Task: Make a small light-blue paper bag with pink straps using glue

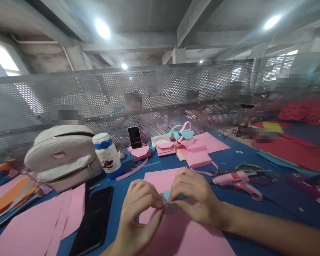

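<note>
Over a pink sheet [192, 234] on the blue table, my left hand [142, 209] and my right hand [196, 199] meet fingertip to fingertip. Both pinch a small light-blue piece of paper [165, 195], which my fingers partly cover. To the right of my right hand lies a pink glue gun [238, 181] with a small red light. Beyond my hands sit several folded pink paper bags [200, 159] with strips as handles, and a light-blue paper bow [181, 134] rests on top of one.
A black phone [93, 217] and pink sheets [42, 224] lie at the left. Behind them stand a pale backpack [66, 156] and a white-and-blue bottle [108, 156]. A second phone [134, 137] leans upright. A perforated metal partition [101, 89] closes the back; a person's arm [261, 137] is at right.
</note>
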A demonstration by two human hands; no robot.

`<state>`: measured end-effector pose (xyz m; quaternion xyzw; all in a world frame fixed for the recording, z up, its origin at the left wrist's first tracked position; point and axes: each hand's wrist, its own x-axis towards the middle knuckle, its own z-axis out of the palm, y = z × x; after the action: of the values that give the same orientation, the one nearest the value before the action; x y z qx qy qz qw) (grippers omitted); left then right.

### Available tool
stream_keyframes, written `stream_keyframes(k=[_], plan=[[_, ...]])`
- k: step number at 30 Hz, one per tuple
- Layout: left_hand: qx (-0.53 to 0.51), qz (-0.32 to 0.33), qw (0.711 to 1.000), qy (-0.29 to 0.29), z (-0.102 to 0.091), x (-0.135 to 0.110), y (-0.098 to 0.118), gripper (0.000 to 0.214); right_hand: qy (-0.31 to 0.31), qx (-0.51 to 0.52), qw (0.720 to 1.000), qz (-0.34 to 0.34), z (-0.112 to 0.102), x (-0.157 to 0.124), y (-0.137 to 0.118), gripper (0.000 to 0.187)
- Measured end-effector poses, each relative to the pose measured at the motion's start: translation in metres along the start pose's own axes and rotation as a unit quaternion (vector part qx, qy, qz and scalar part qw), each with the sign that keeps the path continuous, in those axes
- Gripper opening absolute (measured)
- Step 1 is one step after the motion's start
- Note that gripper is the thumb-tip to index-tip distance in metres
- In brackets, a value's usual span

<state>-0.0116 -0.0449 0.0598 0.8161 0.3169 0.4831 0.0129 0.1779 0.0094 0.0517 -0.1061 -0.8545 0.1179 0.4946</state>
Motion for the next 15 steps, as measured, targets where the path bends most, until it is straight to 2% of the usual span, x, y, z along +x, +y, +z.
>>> stream_keyframes(k=[5, 9, 15], plan=[[0.005, -0.022, 1.0, 0.011, -0.002, 0.0, -0.002, 0.018, 0.013, 0.008, 1.0, 0.014, -0.004, 0.005, 0.005, 0.02], [0.005, -0.041, 0.998, 0.036, -0.004, -0.001, -0.006, 0.016, 0.022, 0.015, 0.999, 0.03, -0.009, 0.009, 0.008, 0.016], [0.007, -0.045, 0.998, 0.042, -0.005, -0.001, -0.007, 0.017, 0.032, 0.012, 0.999, 0.031, -0.012, 0.01, 0.012, 0.009]])
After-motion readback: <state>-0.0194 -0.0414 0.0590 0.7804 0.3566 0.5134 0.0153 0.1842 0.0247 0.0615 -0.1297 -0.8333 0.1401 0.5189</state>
